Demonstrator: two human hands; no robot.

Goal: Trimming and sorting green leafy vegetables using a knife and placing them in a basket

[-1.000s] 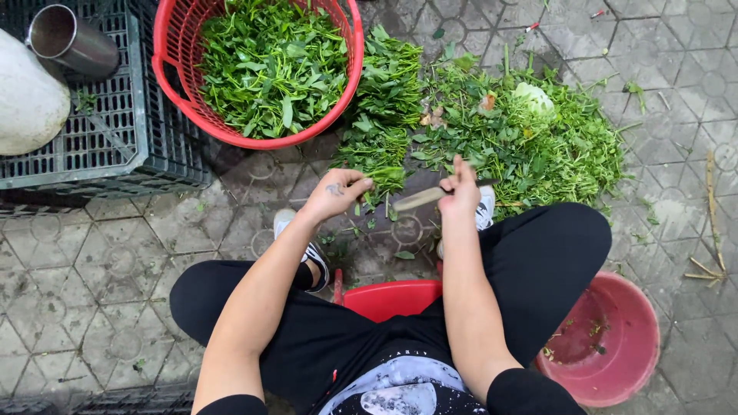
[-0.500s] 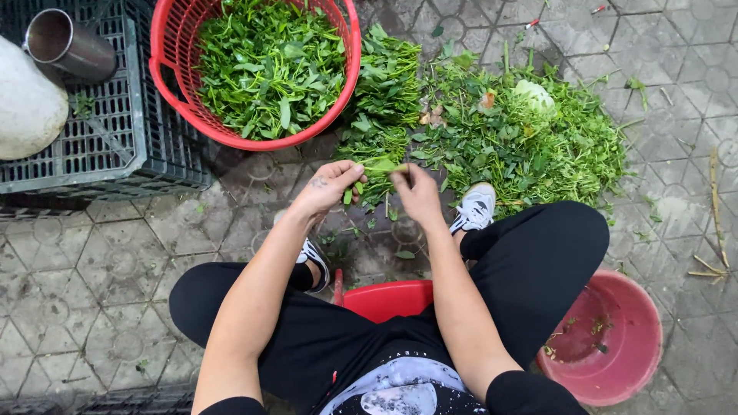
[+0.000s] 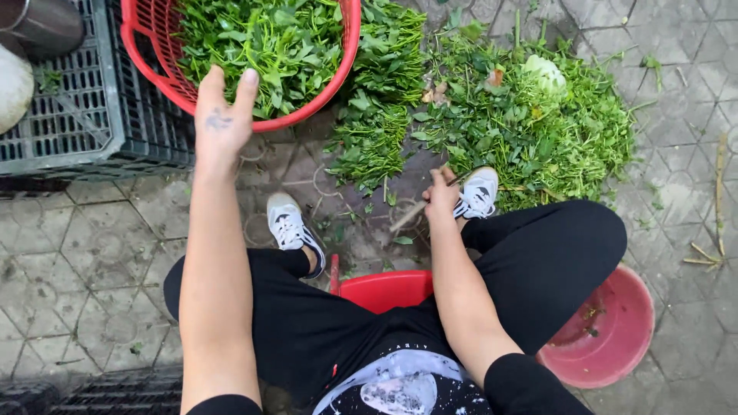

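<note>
Reaching left hand (image 3: 221, 115) open beside red basket (image 3: 165, 73); right hand (image 3: 442, 198) clenched on knife (image 3: 419, 206).

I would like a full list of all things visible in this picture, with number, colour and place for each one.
basket: one, red, top centre, filled with green leaves
leaves on the ground: two heaps, green, right of the basket
crate: one, dark grey, top left
metal cup: one, silver, on the crate, partly cut off
white object: one, at the left edge, kind unclear
basin: one, pink-red, lower right, beside the knee
stool: one, red, under the person
knife: one, thin and pale, in the right hand
shoes: two, white, on the paving
left hand: open, at the basket rim
right hand: closed on the knife
</note>
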